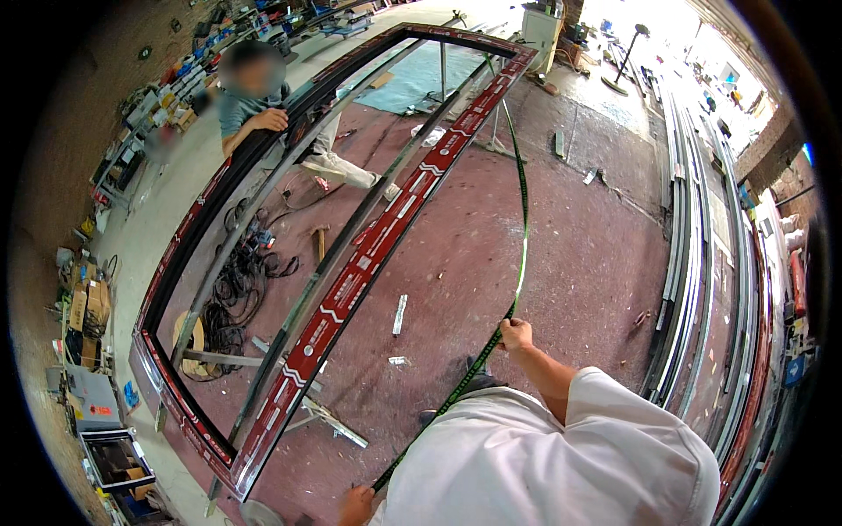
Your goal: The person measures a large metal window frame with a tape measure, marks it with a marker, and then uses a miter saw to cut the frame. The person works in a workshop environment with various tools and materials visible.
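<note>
A long, narrow black-and-green measuring tape runs in a curve from the far end of a large frame back towards me. My right hand is closed around it, in front of my body. From there the tape slants down to the left, across my trousers, to my left hand, which shows partly at the lower edge with its fingers closed at the tape. The big rectangular frame, covered in dark red printed film, lies raised on metal supports to the left. A co-worker's hand rests on its far-left side.
Under the frame lie a hammer, tangled black straps and a roll. Small metal pieces are scattered on the reddish floor. Long metal profiles stretch along the right. Boxes and tools line the left wall.
</note>
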The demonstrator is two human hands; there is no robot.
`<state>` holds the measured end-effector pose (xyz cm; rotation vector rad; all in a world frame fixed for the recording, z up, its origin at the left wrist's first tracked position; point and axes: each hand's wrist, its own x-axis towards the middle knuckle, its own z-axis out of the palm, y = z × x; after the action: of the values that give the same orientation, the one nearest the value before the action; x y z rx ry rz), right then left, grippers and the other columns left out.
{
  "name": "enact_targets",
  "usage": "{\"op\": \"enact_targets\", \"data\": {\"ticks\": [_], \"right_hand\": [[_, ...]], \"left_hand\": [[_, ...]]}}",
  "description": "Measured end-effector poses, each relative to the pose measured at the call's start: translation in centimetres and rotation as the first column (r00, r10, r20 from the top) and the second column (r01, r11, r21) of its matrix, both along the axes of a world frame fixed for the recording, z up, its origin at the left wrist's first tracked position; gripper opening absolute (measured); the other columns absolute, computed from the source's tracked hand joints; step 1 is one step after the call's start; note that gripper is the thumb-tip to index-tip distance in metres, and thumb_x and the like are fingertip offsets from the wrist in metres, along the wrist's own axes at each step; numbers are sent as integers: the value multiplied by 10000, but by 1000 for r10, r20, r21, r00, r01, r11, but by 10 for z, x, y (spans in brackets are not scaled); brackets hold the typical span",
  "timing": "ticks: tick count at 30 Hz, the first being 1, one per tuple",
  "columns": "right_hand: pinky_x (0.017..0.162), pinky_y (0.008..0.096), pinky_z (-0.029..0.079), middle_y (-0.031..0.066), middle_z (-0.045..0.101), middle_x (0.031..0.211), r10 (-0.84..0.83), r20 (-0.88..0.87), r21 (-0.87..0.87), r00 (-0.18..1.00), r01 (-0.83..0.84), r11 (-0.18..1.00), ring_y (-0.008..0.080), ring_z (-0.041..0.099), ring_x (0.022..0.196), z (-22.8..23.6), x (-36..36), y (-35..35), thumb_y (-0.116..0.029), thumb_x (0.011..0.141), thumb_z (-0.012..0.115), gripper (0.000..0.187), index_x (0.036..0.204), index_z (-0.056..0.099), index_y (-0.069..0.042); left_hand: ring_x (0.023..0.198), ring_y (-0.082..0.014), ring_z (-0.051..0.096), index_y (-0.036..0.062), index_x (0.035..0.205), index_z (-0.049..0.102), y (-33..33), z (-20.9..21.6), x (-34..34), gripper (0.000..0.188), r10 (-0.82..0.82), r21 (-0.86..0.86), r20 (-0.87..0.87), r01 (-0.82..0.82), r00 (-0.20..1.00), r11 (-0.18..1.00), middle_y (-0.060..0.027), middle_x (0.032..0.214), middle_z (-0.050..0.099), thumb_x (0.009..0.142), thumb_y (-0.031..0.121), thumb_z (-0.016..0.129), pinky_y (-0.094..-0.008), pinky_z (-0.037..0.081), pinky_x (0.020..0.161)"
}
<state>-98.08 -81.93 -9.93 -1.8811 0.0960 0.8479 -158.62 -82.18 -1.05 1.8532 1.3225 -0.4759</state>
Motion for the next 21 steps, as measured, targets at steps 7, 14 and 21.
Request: {"op": "enact_targets", "data": {"ticks": [7,14,21], "right_hand": [[515,354,587,93,649,758,206,-84,-55,975,-211,976,200,662,605,4,-107,17,-168,990,599,211,979,676,28],[411,340,484,165,688,711,509,-301,-75,806,-553,830,223,651,529,7,-154,25,-128,940,685,202,886,660,65],[540,383,570,144,737,742,703,-334,-212,627,-777,593,242,726,645,-1,-196,47,-160,896,720,178,866,739,14]], "left_hand": [[888,-388,682,42,1066,714,-24,-18,-104,327,68,-39,-7,-68,998,997,-240,959,695,953,338,633,-467,520,747],[942,-325,669,51,1142,700,-89,-58,-173,347,394,-107,-55,-398,917,911,-184,1031,708,985,353,633,-450,534,796],[996,-262,656,61,1218,687,-199,-73,-240,372,594,-159,-56,-594,803,788,-129,1102,720,1017,369,634,-432,548,844]]}}
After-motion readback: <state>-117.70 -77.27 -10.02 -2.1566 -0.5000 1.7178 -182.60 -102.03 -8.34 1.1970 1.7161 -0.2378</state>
